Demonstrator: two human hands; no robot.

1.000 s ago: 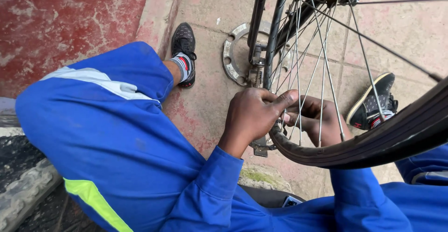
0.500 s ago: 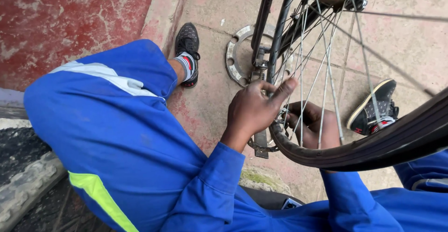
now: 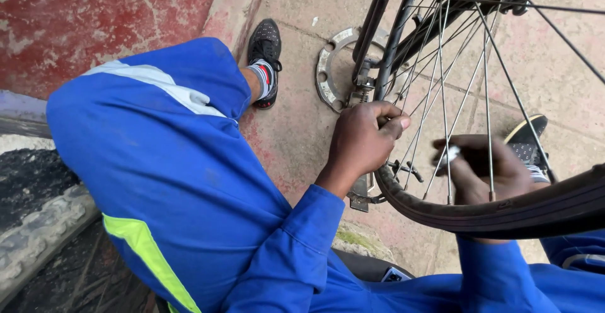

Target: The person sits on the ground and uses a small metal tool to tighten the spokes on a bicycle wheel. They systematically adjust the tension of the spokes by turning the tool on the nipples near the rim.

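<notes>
The person is working low on the bicycle wheel (image 3: 504, 212), at the frame (image 3: 384, 42) near its rim, and this looks like the middle of an adjusting or cleaning step rather than its end. The left hand (image 3: 362, 143) is curling tight around a dark frame tube just in front of the spokes (image 3: 441, 92), fingers clenched and thumb stretching across the top. The right hand (image 3: 482, 168) is sitting behind the spokes, just right of the left hand, fingers bent and pinching a small white bit (image 3: 450, 155); whether that is cloth or a part, I cannot tell. The tyre (image 3: 535, 209) is running right under this hand, touching the wrist. A metal ring (image 3: 331, 67) is lying on the ground beyond the left hand. The next move seems to call for a steady left grip while the right fingers are working between the spokes without snagging them.
</notes>
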